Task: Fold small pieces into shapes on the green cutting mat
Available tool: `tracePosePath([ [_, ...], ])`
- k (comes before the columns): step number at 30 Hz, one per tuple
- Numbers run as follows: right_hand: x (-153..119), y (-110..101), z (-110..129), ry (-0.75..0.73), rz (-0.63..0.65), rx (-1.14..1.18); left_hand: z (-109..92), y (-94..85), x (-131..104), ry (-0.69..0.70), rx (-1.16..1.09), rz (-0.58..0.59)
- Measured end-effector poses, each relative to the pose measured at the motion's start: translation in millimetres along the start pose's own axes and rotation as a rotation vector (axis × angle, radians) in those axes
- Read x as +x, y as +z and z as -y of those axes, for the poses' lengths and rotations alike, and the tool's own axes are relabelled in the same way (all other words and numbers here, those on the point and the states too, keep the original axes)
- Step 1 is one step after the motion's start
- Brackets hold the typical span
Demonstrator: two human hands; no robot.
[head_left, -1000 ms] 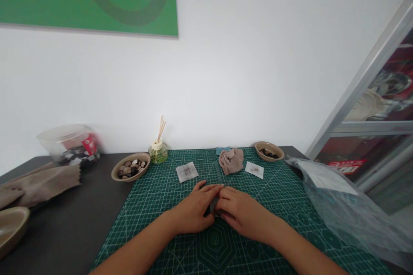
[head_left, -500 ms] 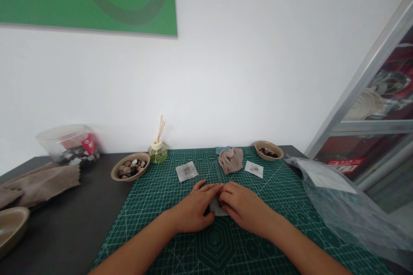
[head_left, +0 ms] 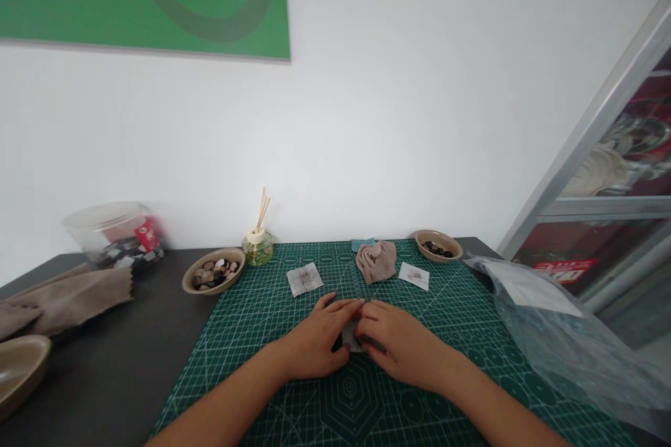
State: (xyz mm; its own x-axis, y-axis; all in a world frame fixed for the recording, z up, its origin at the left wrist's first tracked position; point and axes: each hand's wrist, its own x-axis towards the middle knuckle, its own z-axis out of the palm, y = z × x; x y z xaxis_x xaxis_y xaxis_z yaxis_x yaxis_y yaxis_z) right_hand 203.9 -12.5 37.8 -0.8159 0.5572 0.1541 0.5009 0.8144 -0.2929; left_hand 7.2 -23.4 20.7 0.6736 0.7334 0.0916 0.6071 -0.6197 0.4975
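On the green cutting mat (head_left: pixel 246 335), a small pale grey sheet (head_left: pixel 350 336) lies between my two hands, mostly covered by them. My left hand (head_left: pixel 317 339) holds the sheet down, fingertips on its far edge and thumb on its near left side. From the right, my right hand (head_left: pixel 401 342) has its fingers curled down over the sheet. Something dark shows under those fingers, too hidden to make out. Beyond the hands lie a smudged pale square (head_left: pixel 305 279), a crumpled beige cloth (head_left: pixel 376 262) and a second smudged white square (head_left: pixel 414 276).
A bowl of brown and black stones (head_left: pixel 214 271) and a reed diffuser (head_left: pixel 257 246) stand back left, near a clear tub (head_left: pixel 112 234). Another bowl (head_left: pixel 438 245) with dark pieces is back right. A plastic bag (head_left: pixel 556 335) lies right; a brown cloth (head_left: pixel 78 297) and bowl (head_left: pixel 24 370) left.
My right hand's fingers have shifted slightly on the sheet, and a dark gap now shows more by its thumb. My left hand stays in place; the whole view has shifted slightly.
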Motion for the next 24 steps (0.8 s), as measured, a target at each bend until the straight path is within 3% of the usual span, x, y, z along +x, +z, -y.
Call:
tracePosePath([
  [3, 0.7, 1.5, 1.1, -0.031, -0.017, 0.018, -0.2, -0.2, 0.2, 0.005, 0.001, 0.002],
  [8, 0.2, 1.0, -1.1, 0.081, -0.034, -0.037, 0.7, 0.7, -0.1, -0.008, 0.012, -0.006],
  [13, -0.2, 2.1, 2.2, -0.025, -0.014, 0.040, 0.5, 0.5, -0.7, 0.007, 0.006, -0.009],
  [18, -0.2, 1.2, -1.9, 0.058, -0.028, -0.008, 1.0, 0.9, -0.7, 0.002, 0.014, -0.008],
  [24, 1.2, 1.4, -0.3, -0.012, -0.025, 0.014, 0.2, 0.2, 0.1, 0.014, 0.005, -0.005],
])
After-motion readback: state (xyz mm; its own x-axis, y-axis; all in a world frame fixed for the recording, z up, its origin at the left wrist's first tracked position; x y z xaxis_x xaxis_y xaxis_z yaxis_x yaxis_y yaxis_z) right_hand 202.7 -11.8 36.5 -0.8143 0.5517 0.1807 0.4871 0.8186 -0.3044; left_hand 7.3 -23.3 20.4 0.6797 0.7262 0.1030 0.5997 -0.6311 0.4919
